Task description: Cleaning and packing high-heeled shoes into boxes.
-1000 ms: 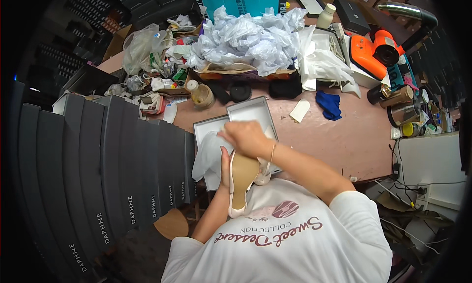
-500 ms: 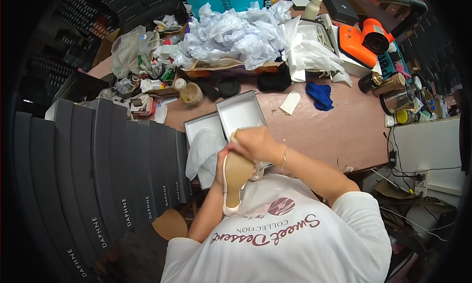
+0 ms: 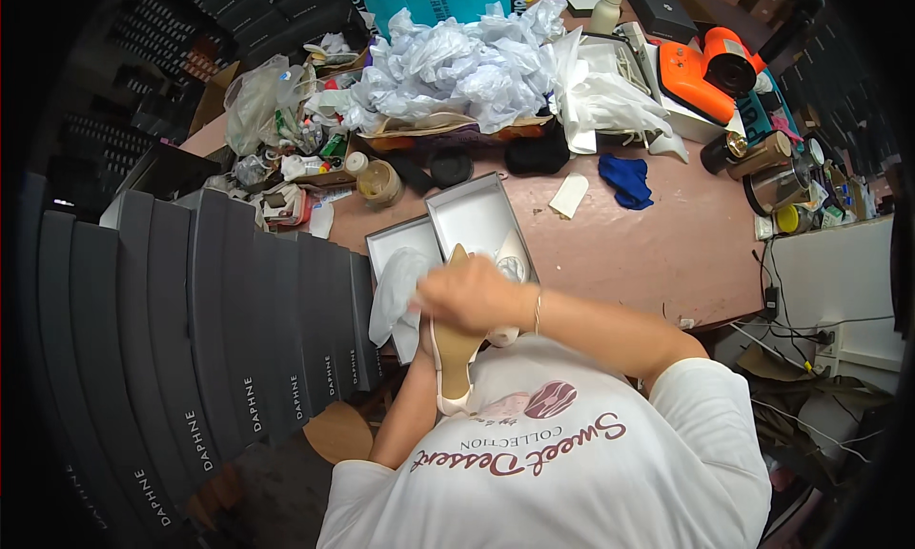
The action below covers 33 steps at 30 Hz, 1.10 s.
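A pale pointed-toe shoe [image 3: 457,347] is held up with its tan sole facing me, toe away and heel end against my shirt. My left hand [image 3: 426,337], mostly hidden behind the shoe and my right hand, grips its left side. My right hand [image 3: 474,294] is closed in a fist across the front of the sole. Its fingers are partly blurred, and whatever they hold is hidden. Beyond it, an open grey-edged white box [image 3: 467,206] contains a pale shoe [image 3: 513,254], partly covered by my hand. White tissue paper [image 3: 400,287] lies in the box part [image 3: 393,237] beside it.
Dark shoe boxes [image 3: 229,330] stand in a long row at left. On the table [image 3: 658,273] lie a blue cloth [image 3: 626,181] and a white pad [image 3: 569,195]. Crumpled tissue [image 3: 457,72] fills a container at the back, near a jar [image 3: 379,182] and an orange device [image 3: 701,82].
My right hand has moved left and slightly down over the sole, baring the shoe's toe and the shoe in the box. My left hand keeps its grip. The whole view has shifted slightly.
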Tool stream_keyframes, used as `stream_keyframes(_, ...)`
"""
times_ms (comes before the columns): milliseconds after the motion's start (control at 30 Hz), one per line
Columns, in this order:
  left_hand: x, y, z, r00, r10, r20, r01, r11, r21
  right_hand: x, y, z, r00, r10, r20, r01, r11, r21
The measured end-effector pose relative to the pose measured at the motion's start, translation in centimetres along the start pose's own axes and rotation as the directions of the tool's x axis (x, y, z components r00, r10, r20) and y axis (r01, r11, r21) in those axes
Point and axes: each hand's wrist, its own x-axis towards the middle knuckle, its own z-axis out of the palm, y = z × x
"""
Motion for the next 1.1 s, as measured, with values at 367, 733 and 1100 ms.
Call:
stream_keyframes(367,-1.1,1.2,-2.1,0.987,-0.108,0.122,0.086,0.981,0.172,4.2,3.3,1.5,0.879,0.274,-0.391,-0.228,0.961,0.159)
stream_keyframes(733,0.0,0.1,4.4,0.901,0.117,-0.417,-0.034,0.979,0.203,-1.0,0.9,0.5,0.954,0.127,-0.271,-0.101,0.989,0.110)
stream_keyframes(1100,0.5,1.8,1.4,0.997,-0.040,-0.060,0.055,0.957,0.286,-1.3,6.8,-0.5,0.875,0.244,-0.419,-0.235,0.969,0.074)
